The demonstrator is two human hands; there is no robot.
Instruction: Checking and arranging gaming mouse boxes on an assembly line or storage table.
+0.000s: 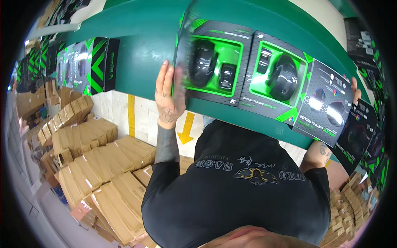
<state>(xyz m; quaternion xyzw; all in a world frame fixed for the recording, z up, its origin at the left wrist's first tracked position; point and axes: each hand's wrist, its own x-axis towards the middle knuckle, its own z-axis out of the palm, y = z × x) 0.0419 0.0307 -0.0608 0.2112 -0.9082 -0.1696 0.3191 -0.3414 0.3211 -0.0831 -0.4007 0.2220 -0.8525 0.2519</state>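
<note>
Nearest is the wearer's black T-shirt (215, 165), with the arms reaching past either side to the ends of a pair of opened gaming-mouse boxes. The left hand (167, 93) has its fingers straight, apart from any clasp, laid along the outer face of a raised, motion-blurred cover panel (182, 49); that flat contact probably steadies the panel upright. The fingers of the right hand (355, 91) show at the far edge of a printed cover panel (324, 105); whether that grip is clamped cannot be told, since the panel hides most of it. Between the hands, the left mouse box (242, 43) and the right mouse box (262, 103) lie side by side on the green tabletop (140, 53), apparently set face up so that their contents show. Each is dark grey with a bright green recess, and in it sit a glossy black mouse, (202, 62) on the left and (285, 78) on the right, and a small black accessory. Farther left on the tabletop stands a row of boxes (101, 62) with green chevrons; dark boxes (357, 132) lean at the right. Beyond the edge, brown cartons (99, 161) crowd the floor beside a yellow arrow (187, 128).
</note>
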